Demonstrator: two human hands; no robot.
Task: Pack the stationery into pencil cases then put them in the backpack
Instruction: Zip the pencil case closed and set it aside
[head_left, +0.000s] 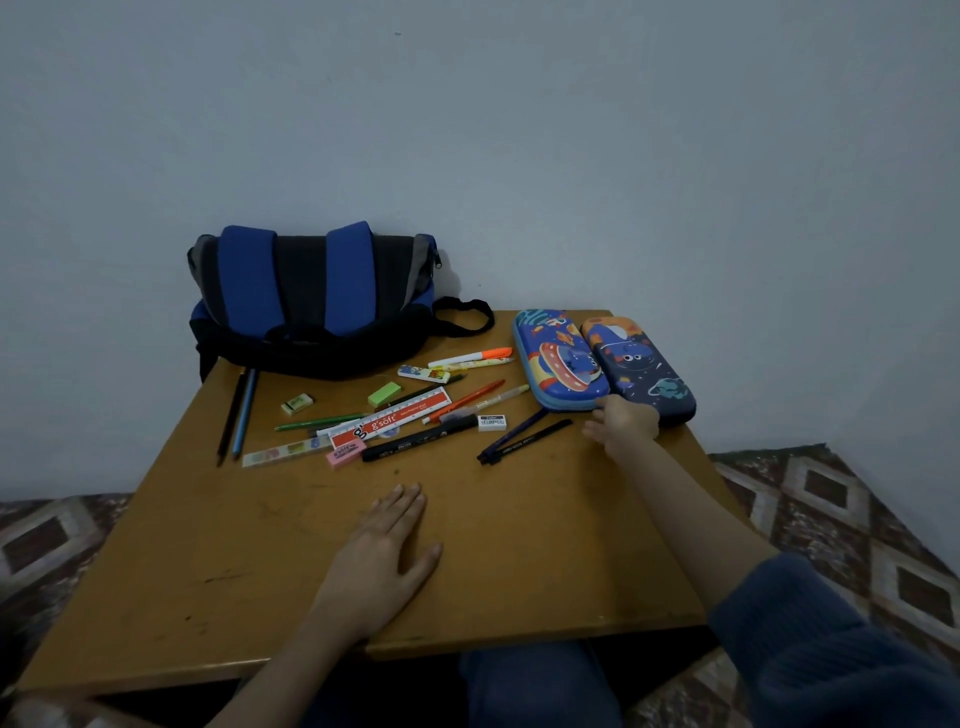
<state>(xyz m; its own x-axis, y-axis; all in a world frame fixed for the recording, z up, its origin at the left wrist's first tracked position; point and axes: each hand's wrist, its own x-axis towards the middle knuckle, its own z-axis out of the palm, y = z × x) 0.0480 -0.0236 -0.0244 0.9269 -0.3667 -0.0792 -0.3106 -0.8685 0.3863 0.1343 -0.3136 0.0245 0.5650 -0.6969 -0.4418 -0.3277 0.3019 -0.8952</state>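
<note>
Reaching the blue spaceship-print hard pencil case (561, 358), the right hand (623, 423) touches its near end, though whether it grips is unclear. The left hand (384, 551) rests flat, fingers straight. Packing hasn't begun; next, unzip the case.

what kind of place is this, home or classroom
Probably a room at home rather than a classroom: a small wooden table stands against a plain wall, a patterned carpet covers the floor around it, and a backpack with loose stationery sits on the table, like a study corner.

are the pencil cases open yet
No, the blue pencil case and the dark pencil case both lie closed, side by side on the table.
</note>
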